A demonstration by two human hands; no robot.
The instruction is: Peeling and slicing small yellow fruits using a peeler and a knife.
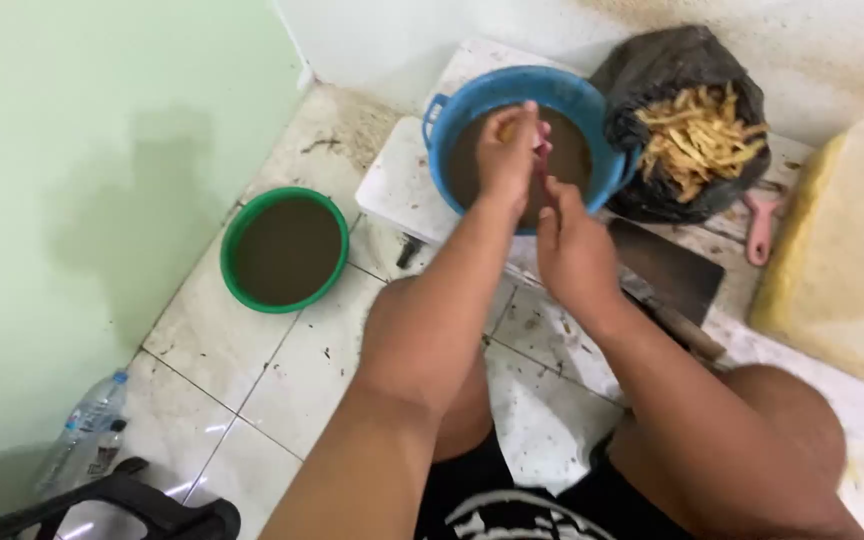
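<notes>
Head view: dirty white tiled floor (282, 385), pale green wall (72, 200) on the left. Blue basin (457, 105) of brown water sat on a white board (392, 190). Left hand (505, 150) hung over the basin, fingers closed on a small yellowish piece (508, 128). Right hand (574, 250) sat just below the rim, fingers bunched; whether it held anything couldn't be told. Cleaver (672, 275) lay right beside it. Black bag of peelings (697, 140) touched the basin's right side. Green basin (285, 250) stood apart, bare tiles around it.
</notes>
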